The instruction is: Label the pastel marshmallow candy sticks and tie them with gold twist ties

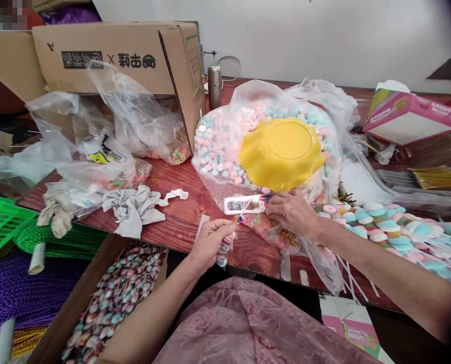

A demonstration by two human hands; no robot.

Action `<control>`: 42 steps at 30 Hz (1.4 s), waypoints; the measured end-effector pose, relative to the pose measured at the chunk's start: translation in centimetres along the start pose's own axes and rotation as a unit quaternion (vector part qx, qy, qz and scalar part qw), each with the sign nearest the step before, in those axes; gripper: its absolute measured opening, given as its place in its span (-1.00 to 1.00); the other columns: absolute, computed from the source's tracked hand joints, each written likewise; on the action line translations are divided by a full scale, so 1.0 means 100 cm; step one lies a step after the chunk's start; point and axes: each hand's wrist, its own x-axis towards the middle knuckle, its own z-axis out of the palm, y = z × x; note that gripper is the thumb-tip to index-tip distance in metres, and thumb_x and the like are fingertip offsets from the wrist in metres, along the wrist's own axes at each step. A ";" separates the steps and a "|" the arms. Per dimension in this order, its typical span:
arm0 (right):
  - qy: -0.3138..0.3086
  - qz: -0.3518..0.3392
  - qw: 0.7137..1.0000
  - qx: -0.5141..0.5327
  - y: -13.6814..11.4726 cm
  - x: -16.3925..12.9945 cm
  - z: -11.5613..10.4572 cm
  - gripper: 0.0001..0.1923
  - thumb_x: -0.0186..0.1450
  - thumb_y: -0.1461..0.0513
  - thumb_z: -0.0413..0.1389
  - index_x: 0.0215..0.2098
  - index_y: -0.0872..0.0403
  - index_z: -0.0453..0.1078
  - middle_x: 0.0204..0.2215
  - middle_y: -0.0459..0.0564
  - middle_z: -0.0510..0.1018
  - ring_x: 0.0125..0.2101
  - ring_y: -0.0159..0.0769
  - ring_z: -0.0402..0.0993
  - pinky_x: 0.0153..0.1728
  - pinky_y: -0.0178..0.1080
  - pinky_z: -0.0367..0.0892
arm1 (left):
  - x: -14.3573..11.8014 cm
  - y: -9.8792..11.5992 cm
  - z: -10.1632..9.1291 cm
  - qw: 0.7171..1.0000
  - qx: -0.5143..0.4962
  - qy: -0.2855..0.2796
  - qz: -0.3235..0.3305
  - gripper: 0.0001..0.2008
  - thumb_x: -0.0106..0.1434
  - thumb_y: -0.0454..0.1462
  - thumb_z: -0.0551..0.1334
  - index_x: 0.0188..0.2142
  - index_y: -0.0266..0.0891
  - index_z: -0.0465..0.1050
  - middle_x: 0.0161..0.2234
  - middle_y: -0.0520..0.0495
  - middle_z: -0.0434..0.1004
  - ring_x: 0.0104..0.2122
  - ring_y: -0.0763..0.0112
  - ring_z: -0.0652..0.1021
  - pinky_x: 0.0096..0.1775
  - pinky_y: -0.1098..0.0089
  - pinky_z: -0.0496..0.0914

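Observation:
My left hand (213, 240) is closed, thumb and forefinger pinching the neck of a small clear printed bag (224, 251). Pink and blue pieces like marshmallows show inside the bag, which hangs below the fingers. A flat white packet (236, 205) with black print and coloured pictures lies on the table just beyond. Curled fingers of my right hand (291, 212) grip its right end; their tips are partly hidden. Beneath that hand is a clear bag of pink and green sweets (261, 227), with gold twist ties (289, 237) on it.
A yellow wavy bowl (282, 151) sits upside down on a large bag of marshmallows (219, 151). Marshmallow sticks (399, 235) lie right. A grey cloth (136, 207) and a cardboard box (115, 60) are left. Below stands an open box of wrapped marshmallow pieces (115, 293).

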 end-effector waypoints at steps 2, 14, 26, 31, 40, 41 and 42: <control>0.041 0.014 0.997 0.060 0.008 -0.004 -0.002 -0.83 0.30 0.23 0.09 -0.41 0.01 0.50 -0.39 -0.02 0.59 -0.28 -0.21 0.42 -0.21 -0.15 0.20 | 0.002 0.004 0.005 1.000 -0.019 -0.011 -0.006 -0.67 -0.05 -0.09 0.43 -0.52 -0.33 0.46 -0.62 0.05 0.43 -0.72 0.64 0.34 -0.64 0.56 0.19; 0.295 0.144 0.891 0.312 -0.001 -0.037 -0.027 -0.84 0.22 0.08 0.23 -0.34 -0.01 0.55 -0.39 -0.06 0.64 -0.35 -0.23 0.56 -0.24 -0.13 0.48 | 0.020 0.005 0.069 0.996 0.017 -0.084 0.015 -0.72 0.01 -0.10 0.36 -0.47 -0.31 0.47 -0.66 0.13 0.32 -0.69 0.61 0.30 -0.60 0.53 0.17; 0.175 0.126 0.897 0.385 -0.056 -0.035 -0.002 -0.57 0.23 0.25 0.10 0.07 0.05 0.45 -0.61 -0.20 0.47 -0.58 -0.39 0.37 -0.48 -0.30 0.35 | 0.005 0.002 0.062 0.972 0.119 -0.106 0.172 -0.68 0.20 -0.11 0.24 -0.57 -0.28 0.40 -0.56 0.05 0.32 -0.49 0.52 0.32 -0.37 0.45 0.24; 0.202 0.068 0.951 0.224 -0.071 -0.038 0.006 -0.44 0.30 0.30 0.04 0.27 0.04 0.19 -0.51 -0.16 0.49 -0.50 -0.34 0.42 -0.36 -0.24 0.34 | 0.008 -0.001 0.052 0.993 0.020 -0.070 0.087 -0.65 0.00 -0.04 0.40 -0.51 -0.31 0.50 -0.58 0.03 0.38 -0.56 0.55 0.32 -0.44 0.46 0.22; 0.202 0.043 0.976 0.063 -0.070 -0.046 0.016 -0.35 0.31 0.32 0.00 0.35 0.07 0.01 -0.43 -0.05 0.54 -0.39 -0.20 0.50 -0.31 -0.17 0.40 | 0.001 -0.001 0.038 0.921 0.281 -0.128 0.237 -0.66 0.28 -0.20 0.16 -0.60 -0.26 0.33 -0.56 0.03 0.29 -0.48 0.48 0.30 -0.38 0.43 0.20; 0.196 0.032 0.979 0.042 -0.070 -0.046 0.016 -0.35 0.31 0.33 -0.02 0.36 0.08 0.00 -0.39 -0.03 0.55 -0.35 -0.17 0.51 -0.28 -0.14 0.41 | 0.000 0.000 0.038 0.909 0.305 -0.128 0.253 -0.66 0.29 -0.23 0.14 -0.61 -0.26 0.30 -0.57 0.03 0.27 -0.48 0.48 0.29 -0.38 0.42 0.20; 0.196 0.020 0.980 0.026 -0.071 -0.046 0.015 -0.36 0.32 0.34 -0.03 0.36 0.08 0.00 -0.38 -0.01 0.56 -0.31 -0.16 0.51 -0.24 -0.13 0.42 | 0.000 0.001 0.037 0.901 0.318 -0.124 0.267 -0.66 0.30 -0.24 0.13 -0.61 -0.26 0.28 -0.57 0.04 0.26 -0.48 0.48 0.28 -0.37 0.42 0.19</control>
